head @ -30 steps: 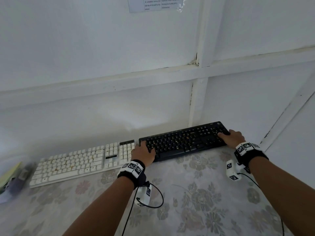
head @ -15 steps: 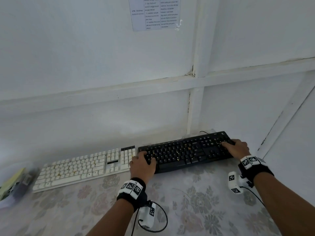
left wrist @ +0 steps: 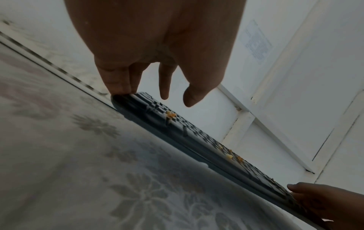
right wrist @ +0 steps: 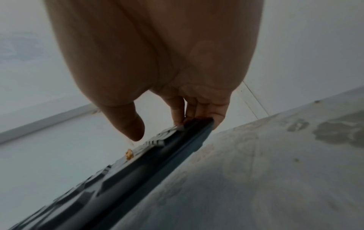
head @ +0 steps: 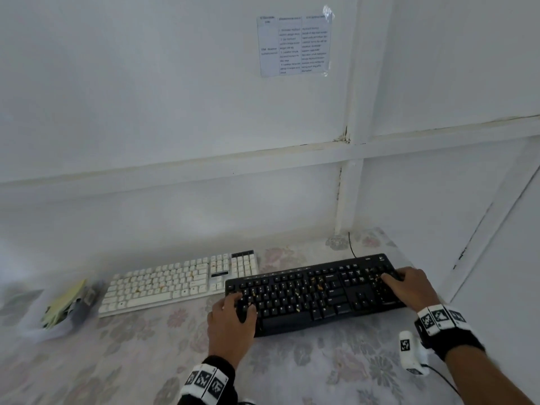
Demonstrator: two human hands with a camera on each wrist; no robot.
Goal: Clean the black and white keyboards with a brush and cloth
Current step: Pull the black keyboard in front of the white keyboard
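The black keyboard [head: 315, 290] is lying on the flower-patterned surface [head: 336, 372], set at a slant, with its left end near the front and its right end nearer the wall [head: 175, 97]. Small orange-yellow crumbs [left wrist: 171, 114] are sitting among its keys. The left hand [head: 230, 320] is holding the keyboard's near left corner: the head view is showing the thumb lying on the keys, while the left wrist view is showing two fingers [left wrist: 118, 80] touching the very end of the casing and the other digits hanging just above the keys. The right hand [head: 409, 287] is gripping the right end, with its fingertips [right wrist: 194, 113] curling over the edge (the thumb is hovering just above the keys, not pressing them).

Just to the left of the black keyboard, the white keyboard [head: 178, 283] is lying flat, its right end close to the black one's far left corner; whether the two are touching is hard to tell from here. It is also carrying a few crumbs. Further left, a blurred bundle with something yellow in it [head: 65, 305] is sitting near the surface's edge; it may be the cloth, but the blur is too strong to say. A thin black cable [head: 350, 244] is running from behind the black keyboard towards the wall, where a printed sheet [head: 295, 43] is hanging.
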